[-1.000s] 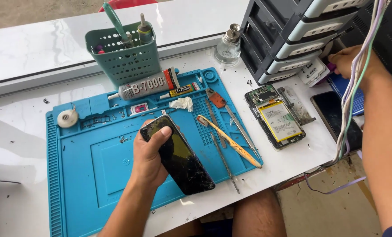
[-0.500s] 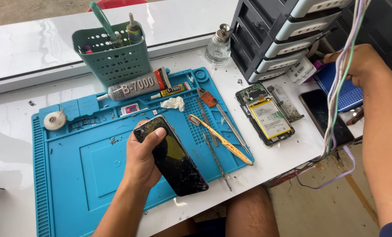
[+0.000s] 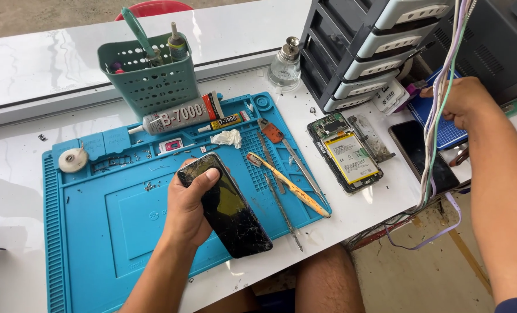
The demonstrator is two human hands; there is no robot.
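My left hand (image 3: 187,206) grips a black phone screen with cracked glass (image 3: 230,211), holding it flat over the blue repair mat (image 3: 108,232). My right hand (image 3: 458,98) reaches far to the right, fingers resting on a blue pad (image 3: 444,130) beside the grey drawer cabinet (image 3: 362,46); whether it holds anything is unclear. An opened phone body with its battery showing (image 3: 345,153) lies on the white table between the mat and my right arm. A bundle of hanging cables (image 3: 438,116) crosses in front of my right wrist.
A green basket of tools (image 3: 148,78), a large glue tube (image 3: 180,115) and a small one (image 3: 223,123) stand at the mat's back. A toothbrush (image 3: 287,184), tweezers (image 3: 278,200), a tape roll (image 3: 73,159), a glass bottle (image 3: 284,66) and a dark phone (image 3: 423,153) lie around.
The view has shifted left across the frames. My left hand keeps the cracked screen in the same grip. My right hand stays by the blue pad at the right.
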